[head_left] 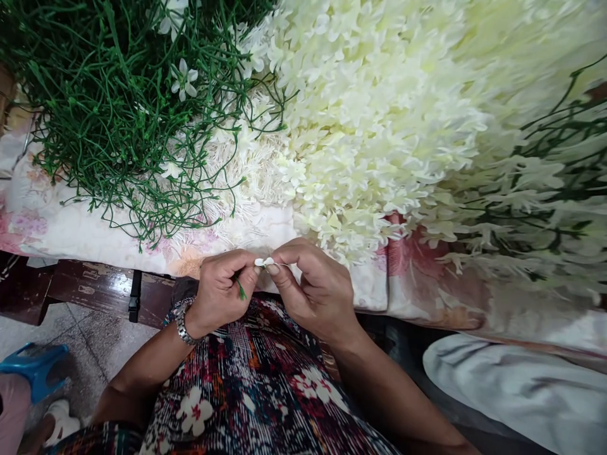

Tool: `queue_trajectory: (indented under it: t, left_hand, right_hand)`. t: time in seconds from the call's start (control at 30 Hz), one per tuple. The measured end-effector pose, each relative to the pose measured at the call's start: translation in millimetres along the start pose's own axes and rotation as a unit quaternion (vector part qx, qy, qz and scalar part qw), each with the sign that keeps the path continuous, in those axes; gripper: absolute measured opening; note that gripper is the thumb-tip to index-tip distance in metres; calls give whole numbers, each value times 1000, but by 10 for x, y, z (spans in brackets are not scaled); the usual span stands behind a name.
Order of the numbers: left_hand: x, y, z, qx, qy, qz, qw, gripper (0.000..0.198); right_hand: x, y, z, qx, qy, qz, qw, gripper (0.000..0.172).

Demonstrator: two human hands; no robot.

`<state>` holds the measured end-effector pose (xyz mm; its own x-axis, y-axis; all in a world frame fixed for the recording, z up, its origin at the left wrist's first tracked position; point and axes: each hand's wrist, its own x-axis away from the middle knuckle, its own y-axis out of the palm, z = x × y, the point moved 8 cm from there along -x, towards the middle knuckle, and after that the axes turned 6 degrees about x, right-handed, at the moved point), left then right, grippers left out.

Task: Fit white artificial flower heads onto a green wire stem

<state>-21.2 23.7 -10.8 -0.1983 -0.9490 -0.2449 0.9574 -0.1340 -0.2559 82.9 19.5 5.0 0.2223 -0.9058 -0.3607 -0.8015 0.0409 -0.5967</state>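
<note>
My left hand [224, 287], with a metal watch on the wrist, is closed in a pinch. A short piece of green artificial stem [241, 292] sticks out below its fingers. My right hand [315, 284] is also closed, thumb and forefinger pinching a small white artificial flower piece [264, 261]. The fingertips of both hands almost meet at this piece, and how it joins the stem is hidden. Beyond my left hand lies a heap of green artificial stems [128, 120]. Past my right hand spreads a large pile of pale yellow-white artificial flowers [374, 120].
A floral cloth [95, 230] covers the table. Thin white stamens [237, 164] lie between the heaps. Flowers on green stems [535, 196] rest at the right. A blue stool [40, 366] stands on the floor at left, beside another person's foot [61, 422].
</note>
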Motion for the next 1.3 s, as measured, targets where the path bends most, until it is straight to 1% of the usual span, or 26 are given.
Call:
queue_trajectory:
  t: [0.13, 0.3, 0.4, 0.53, 0.7, 0.77, 0.83, 0.93, 1.1, 1.2, 1.3]
  left_hand:
    - [-8, -15, 6, -5, 2, 7, 1000, 12]
    - [-12, -13, -32, 45, -23, -13, 999, 8]
    - [2, -22, -17, 57, -10, -21, 998, 8]
    - [21, -21, 8, 44, 15, -26, 999, 10]
    - [24, -26, 10, 45, 23, -17, 999, 7]
    - [24, -24, 12, 46, 22, -19, 999, 7]
    - [24, -16, 13, 46, 18, -24, 998, 8]
    - [24, -10, 28, 49, 30, -26, 998, 9]
    - [32, -8, 34, 55, 57, -21, 997, 11]
    - [38, -2, 20, 54, 57, -22, 997, 11]
    - [40, -3, 22, 57, 55, -20, 997, 11]
  right_hand:
    - [6, -1, -8, 2, -6, 6, 1000, 6]
    - [-2, -43, -25, -3, -13, -5, 1000, 7]
    - [-9, -77, -48, -4, -24, -16, 1000, 9]
    - [-14, -94, -61, -5, -24, -41, 999, 14]
    - [-9, -127, -89, -5, -30, -58, 998, 24]
    - [-3, -159, -98, -5, -33, -55, 998, 29]
    - [3, -218, -109, -4, -41, -33, 999, 31]
    - [14, -281, -141, 18, -68, -7, 998, 29]
    - [24, -226, -179, 54, -105, -33, 992, 25]
    - [36, -223, -194, 62, -120, -24, 991, 26]
    - [44, -220, -193, 46, -124, -26, 991, 26]
